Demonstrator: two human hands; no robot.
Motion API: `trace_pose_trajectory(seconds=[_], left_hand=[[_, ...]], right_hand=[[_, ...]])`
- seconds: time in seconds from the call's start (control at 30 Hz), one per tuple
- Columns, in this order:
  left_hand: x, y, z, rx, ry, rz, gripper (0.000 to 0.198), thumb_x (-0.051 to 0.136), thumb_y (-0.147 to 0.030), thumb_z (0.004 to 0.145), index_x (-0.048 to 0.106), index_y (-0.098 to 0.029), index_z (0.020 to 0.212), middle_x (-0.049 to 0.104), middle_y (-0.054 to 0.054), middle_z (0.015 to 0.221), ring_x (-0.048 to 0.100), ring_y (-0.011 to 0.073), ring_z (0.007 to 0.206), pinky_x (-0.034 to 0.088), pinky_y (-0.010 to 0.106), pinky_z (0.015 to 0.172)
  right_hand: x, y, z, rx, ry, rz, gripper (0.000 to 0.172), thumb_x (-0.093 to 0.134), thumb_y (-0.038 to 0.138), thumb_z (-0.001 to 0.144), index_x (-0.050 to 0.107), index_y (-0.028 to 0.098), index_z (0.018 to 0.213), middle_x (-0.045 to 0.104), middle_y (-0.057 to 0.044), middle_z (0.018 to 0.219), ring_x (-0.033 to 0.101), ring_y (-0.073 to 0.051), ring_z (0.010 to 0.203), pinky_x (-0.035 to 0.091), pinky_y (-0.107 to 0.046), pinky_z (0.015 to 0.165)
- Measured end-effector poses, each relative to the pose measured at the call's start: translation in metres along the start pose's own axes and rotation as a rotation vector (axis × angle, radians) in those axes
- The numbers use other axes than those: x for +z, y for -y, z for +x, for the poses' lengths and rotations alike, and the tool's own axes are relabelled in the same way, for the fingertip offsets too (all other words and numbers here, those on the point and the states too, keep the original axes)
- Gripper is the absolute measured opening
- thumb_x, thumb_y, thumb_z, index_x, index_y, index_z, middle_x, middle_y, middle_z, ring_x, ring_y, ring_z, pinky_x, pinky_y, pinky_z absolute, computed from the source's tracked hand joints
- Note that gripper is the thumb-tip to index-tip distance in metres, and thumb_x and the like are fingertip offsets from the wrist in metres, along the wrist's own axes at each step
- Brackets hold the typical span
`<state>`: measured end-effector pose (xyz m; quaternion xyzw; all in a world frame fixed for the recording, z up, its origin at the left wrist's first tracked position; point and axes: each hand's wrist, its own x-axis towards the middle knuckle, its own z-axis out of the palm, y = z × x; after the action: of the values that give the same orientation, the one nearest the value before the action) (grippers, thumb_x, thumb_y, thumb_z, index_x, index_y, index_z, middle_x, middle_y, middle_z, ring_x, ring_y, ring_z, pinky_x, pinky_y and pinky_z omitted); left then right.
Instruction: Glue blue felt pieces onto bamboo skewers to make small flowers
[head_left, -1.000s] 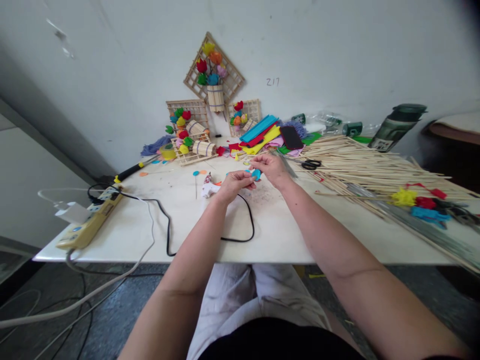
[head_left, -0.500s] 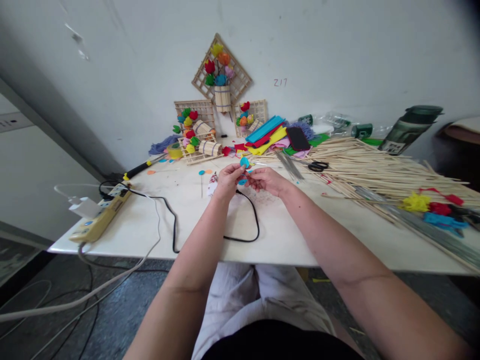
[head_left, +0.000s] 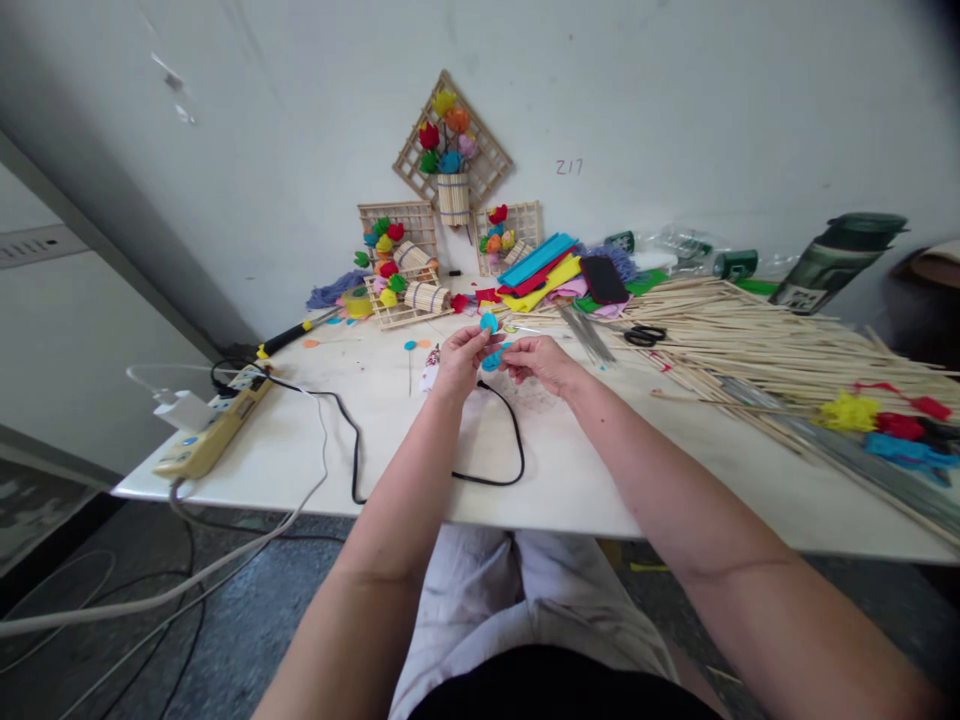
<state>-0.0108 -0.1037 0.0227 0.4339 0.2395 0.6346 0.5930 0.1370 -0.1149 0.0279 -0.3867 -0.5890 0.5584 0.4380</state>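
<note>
Both hands are raised over the middle of the table (head_left: 566, 480), close together, each with a small blue piece at its fingertips. The left hand (head_left: 460, 362) pinches a round blue disc (head_left: 489, 323), which stands up past the thumb, at the far side of the grip. The right hand (head_left: 541, 364) grips a second blue piece (head_left: 493, 361) between thumb and fingers; this one lies in the gap between the hands, lower than the disc, and whether the left fingers also touch it cannot be told. Just beside the left hand, and partly hidden by it, is a white tool (head_left: 430, 380) with a patterned end; a black cord (head_left: 523, 455) loops across the table near the forearms. To the left of the tool lies a thin stem (head_left: 410, 372) topped with a blue round, with an orange round (head_left: 424, 344) beside it. Beyond the hands, lattice panels (head_left: 480, 175) bearing bright flowers and bundled-stick pots stand by the wall, one of them set cornerwise above the others. Right of these is a stack of coloured sheets (head_left: 538, 262) with a phone (head_left: 604, 279) next to it. Black scissors (head_left: 645, 335) lie at the edge of a wide spread of thin sticks (head_left: 735, 325), and a yellowish power strip (head_left: 214, 430) rests at the table's left side.
</note>
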Motion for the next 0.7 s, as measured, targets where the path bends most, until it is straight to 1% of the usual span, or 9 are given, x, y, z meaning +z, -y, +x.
trace_pose_trajectory(seconds=[0.1,0.17,0.3,0.43,0.57,0.7], left_hand=[[-0.003,-0.001,0.002,-0.007,-0.045,-0.019,0.02,0.075,-0.022,0.059,0.063,-0.013,0.072,0.071,0.007,0.084,0.068,0.0169,0.074,0.05,0.027,0.072],[-0.006,-0.002,0.003,-0.016,-0.084,-0.017,0.018,0.073,-0.02,0.062,0.062,-0.013,0.073,0.071,0.007,0.082,0.068,0.017,0.073,0.051,0.029,0.075],[-0.009,-0.004,0.004,-0.034,-0.143,-0.016,0.012,0.068,-0.017,0.067,0.061,-0.012,0.075,0.071,0.008,0.079,0.069,0.0178,0.073,0.05,0.034,0.082],[-0.011,-0.005,0.004,-0.036,-0.171,-0.033,0.007,0.064,-0.014,0.071,0.061,-0.011,0.077,0.071,0.01,0.08,0.069,0.0194,0.076,0.048,0.038,0.087],[-0.011,-0.004,0.005,-0.04,-0.176,-0.054,0.005,0.062,-0.014,0.072,0.061,-0.012,0.077,0.071,0.01,0.08,0.069,0.019,0.076,0.048,0.038,0.088],[-0.012,-0.003,0.005,-0.04,-0.171,-0.081,0.004,0.061,-0.013,0.073,0.061,-0.012,0.077,0.072,0.009,0.081,0.069,0.0189,0.075,0.049,0.038,0.088]], right_hand=[[-0.002,0.003,-0.001,-0.036,-0.09,-0.065,0.01,0.068,0.021,0.063,0.065,0.012,0.065,0.063,-0.001,0.057,0.051,-0.007,0.046,0.043,-0.019,0.044],[-0.002,0.006,-0.002,-0.066,-0.12,-0.096,0.009,0.068,0.021,0.063,0.065,0.013,0.065,0.061,0.001,0.053,0.049,-0.007,0.043,0.042,-0.019,0.042],[0.0,0.012,-0.004,-0.083,-0.111,-0.195,0.007,0.068,0.018,0.063,0.065,0.013,0.062,0.058,0.002,0.048,0.049,-0.007,0.041,0.042,-0.019,0.041],[0.006,0.017,-0.007,-0.043,-0.098,-0.319,0.004,0.067,0.012,0.063,0.066,0.012,0.059,0.056,0.002,0.045,0.049,-0.007,0.04,0.04,-0.019,0.039],[0.011,0.018,-0.008,-0.005,-0.12,-0.425,0.005,0.065,0.01,0.063,0.067,0.013,0.059,0.054,0.002,0.043,0.049,-0.008,0.04,0.041,-0.02,0.039],[0.011,0.016,-0.008,-0.009,-0.125,-0.485,0.005,0.064,0.012,0.064,0.068,0.013,0.063,0.056,0.002,0.045,0.05,-0.009,0.04,0.043,-0.022,0.041]])
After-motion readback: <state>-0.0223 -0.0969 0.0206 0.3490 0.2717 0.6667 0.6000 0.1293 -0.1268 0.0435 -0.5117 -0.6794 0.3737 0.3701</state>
